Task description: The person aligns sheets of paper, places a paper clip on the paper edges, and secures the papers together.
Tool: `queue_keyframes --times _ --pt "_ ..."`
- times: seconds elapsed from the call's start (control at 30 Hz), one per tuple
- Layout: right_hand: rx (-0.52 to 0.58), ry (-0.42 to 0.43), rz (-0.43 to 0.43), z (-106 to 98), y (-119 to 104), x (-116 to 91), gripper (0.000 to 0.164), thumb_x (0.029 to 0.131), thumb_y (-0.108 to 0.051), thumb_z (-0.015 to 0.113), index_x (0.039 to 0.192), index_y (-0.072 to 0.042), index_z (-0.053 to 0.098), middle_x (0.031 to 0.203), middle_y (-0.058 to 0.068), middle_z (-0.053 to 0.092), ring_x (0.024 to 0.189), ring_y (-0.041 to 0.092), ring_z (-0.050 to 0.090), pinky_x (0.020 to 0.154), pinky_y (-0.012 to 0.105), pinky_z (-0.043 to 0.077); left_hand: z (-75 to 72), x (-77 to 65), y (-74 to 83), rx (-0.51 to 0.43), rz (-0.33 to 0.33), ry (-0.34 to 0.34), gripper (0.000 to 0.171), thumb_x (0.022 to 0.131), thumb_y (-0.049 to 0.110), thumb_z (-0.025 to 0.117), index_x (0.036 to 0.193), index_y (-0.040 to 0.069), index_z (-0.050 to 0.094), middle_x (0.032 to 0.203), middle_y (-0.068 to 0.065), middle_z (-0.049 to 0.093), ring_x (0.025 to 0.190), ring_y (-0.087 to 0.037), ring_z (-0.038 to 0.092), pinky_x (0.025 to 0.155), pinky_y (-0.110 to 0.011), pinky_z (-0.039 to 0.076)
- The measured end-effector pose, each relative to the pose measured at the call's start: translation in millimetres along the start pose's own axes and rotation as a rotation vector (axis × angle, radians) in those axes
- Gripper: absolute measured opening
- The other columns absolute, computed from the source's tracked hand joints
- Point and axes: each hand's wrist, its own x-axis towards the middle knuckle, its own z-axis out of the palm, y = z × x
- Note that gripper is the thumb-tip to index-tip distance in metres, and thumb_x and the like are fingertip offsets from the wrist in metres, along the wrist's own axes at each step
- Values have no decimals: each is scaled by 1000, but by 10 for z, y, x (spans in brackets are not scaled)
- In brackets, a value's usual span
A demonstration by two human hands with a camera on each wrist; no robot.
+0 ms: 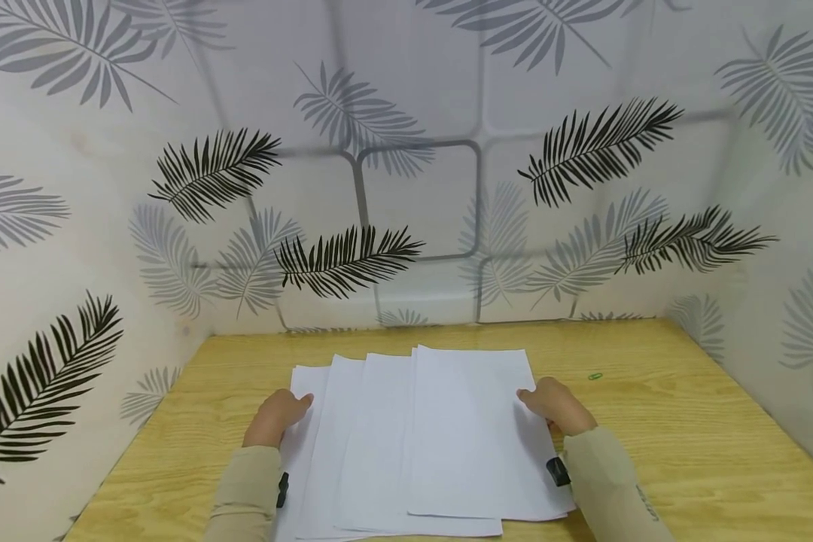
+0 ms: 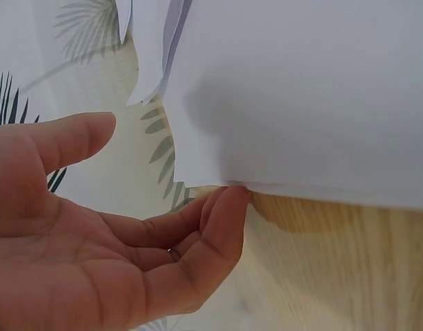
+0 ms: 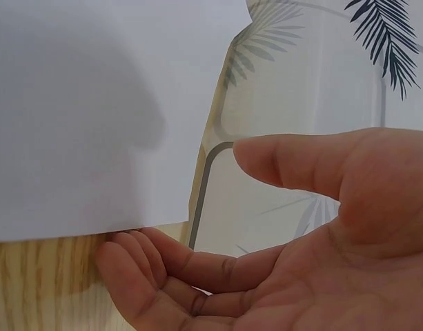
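Observation:
Several white paper sheets (image 1: pixel 474 429) lie fanned out and overlapping on the wooden table, their top edges stepped from left to right. At the left edge of the fan is my left hand (image 1: pixel 281 414). Its bent fingertips (image 2: pixel 228 207) touch the edge of the paper (image 2: pixel 301 103), while the thumb stands apart from it. My right hand (image 1: pixel 555 403) is at the right edge of the rightmost sheets. Its fingertips (image 3: pixel 121 265) meet the edge of the paper (image 3: pixel 73 138) from below, thumb raised and away from the sheet.
A small green paper clip (image 1: pixel 595 376) lies on the table (image 1: pixel 684 421) to the right of the sheets. Behind and at both sides stand walls (image 1: pixel 413 196) with a leaf pattern. Dark wrist straps show at both sleeves.

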Motion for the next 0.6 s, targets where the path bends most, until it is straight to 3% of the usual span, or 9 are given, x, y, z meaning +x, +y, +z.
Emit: queue_keyframes --times 0.27,0.6 --pt "17 1 31 32 -25 1 42 98 -25 49 100 17 50 70 12 46 52 18 46 48 27 42 35 -3 52 -7 27 4 53 97 26 53 113 -25 51 111 -38 57 79 -35 61 73 -44 53" --pt "21 -10 42 25 -57 -23 43 99 -24 49 102 18 50 69 11 45 51 17 44 48 26 40 109 42 99 -27 28 -12 54 96 26 58 115 -24 51 110 -35 58 75 -31 58 68 -40 51"
